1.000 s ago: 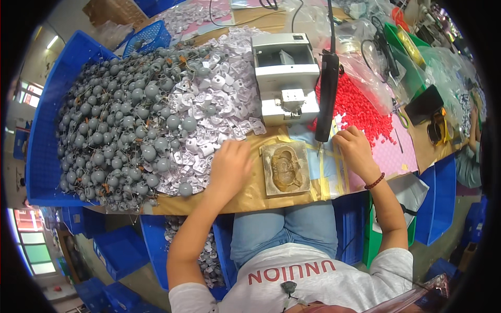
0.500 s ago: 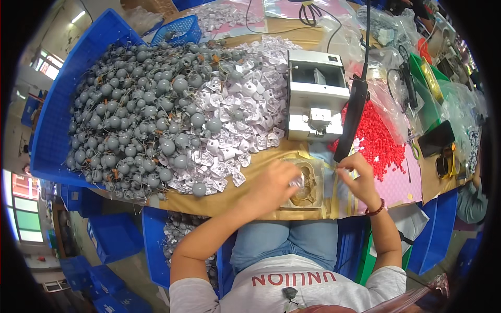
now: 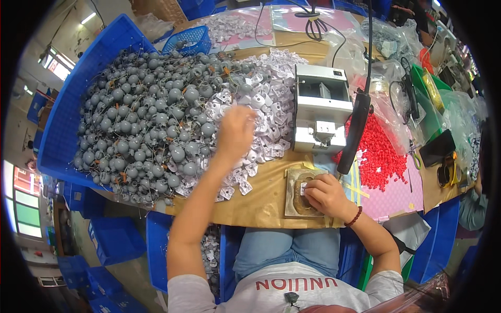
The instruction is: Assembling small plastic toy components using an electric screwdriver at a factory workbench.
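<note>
Light pressure seemed best for the right hand (image 3: pixel 327 195) over the block (image 3: pixel 292 202), left hand (image 3: pixel 236 133) over white parts (image 3: pixel 275 101), though neither grip could be told.

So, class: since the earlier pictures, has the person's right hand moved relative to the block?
Yes, to the left: the right hand was right of the block in both earlier pictures; now it is over it.
</note>
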Demonstrator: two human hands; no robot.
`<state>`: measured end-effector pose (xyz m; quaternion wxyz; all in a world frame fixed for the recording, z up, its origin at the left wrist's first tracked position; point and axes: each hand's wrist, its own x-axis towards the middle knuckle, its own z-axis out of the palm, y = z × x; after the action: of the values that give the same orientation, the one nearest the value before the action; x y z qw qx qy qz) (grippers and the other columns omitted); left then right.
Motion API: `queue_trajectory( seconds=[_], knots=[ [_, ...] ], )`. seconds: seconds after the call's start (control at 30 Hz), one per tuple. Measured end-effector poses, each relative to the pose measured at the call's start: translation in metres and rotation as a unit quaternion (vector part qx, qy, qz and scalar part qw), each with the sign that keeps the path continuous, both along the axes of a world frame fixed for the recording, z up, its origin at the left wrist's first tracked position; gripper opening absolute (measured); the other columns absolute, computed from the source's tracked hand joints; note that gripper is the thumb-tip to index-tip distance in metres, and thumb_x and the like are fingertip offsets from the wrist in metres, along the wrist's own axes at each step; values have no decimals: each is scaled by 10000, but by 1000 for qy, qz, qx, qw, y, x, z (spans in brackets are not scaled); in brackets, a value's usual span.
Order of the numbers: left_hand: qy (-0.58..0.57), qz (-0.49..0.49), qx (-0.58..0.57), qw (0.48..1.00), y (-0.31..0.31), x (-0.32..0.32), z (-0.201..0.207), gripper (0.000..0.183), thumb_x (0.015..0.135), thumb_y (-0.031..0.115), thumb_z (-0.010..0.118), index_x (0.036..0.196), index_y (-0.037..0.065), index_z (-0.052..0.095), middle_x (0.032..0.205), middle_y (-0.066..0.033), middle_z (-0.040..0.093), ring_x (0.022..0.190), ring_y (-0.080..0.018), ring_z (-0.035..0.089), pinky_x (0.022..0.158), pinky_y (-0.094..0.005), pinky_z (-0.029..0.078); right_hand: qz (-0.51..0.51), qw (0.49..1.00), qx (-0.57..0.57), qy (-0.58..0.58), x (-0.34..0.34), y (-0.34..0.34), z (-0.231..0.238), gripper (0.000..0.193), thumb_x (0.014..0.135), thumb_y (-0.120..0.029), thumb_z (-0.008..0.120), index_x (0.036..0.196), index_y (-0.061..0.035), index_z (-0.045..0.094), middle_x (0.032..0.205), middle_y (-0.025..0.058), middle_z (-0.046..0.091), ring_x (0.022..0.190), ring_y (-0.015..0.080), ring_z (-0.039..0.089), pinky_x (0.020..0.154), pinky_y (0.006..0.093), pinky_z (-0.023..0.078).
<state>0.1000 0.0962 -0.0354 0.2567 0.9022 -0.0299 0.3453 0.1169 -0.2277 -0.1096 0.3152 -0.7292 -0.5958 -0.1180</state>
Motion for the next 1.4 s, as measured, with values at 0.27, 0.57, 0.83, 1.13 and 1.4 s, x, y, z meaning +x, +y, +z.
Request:
queue_trajectory(
  seconds=[0.27,0.57,0.83,1.13,1.4],
  knots=[
    [37,157,243,956,105,100,19,263,867,80,604,1077,157,742,1172,-97,633,1141,-329,579,907,-445,541,-25,999,9,18,-10,3,6,215,768,-90,793,959,-78,694,1017,50,659,991,263,619,837,386,495],
    [3,55,-57,997,74,72,87,203,1016,132,554,1117,110,729,929,-127,701,854,-303,670,805,-403,543,-49,973,69,217,9,-21,25,273,838,-27,752,1100,-20,677,1075,161,662,976,332,663,835,396,544],
    [6,-120,263,957,-16,2,114,353,842,30,699,1170,153,739,801,-69,555,745,-246,579,672,-359,495,-28,959,152,237,24,1,93,174,880,26,681,1054,17,688,1020,154,692,942,285,686,818,354,542],
    [118,-58,-187,973,3,-4,76,196,908,112,708,1100,79,728,964,-123,678,839,-285,654,769,-357,531,-6,948,91,306,10,0,71,137,902,28,669,1037,17,688,1012,135,705,949,267,684,829,347,538],
    [298,26,235,925,56,-1,41,130,979,158,642,1053,62,692,801,-106,698,755,-156,658,700,-303,518,14,951,84,299,6,8,64,107,906,-1,672,1010,4,696,961,107,694,845,229,681,748,327,541]
  ],
)
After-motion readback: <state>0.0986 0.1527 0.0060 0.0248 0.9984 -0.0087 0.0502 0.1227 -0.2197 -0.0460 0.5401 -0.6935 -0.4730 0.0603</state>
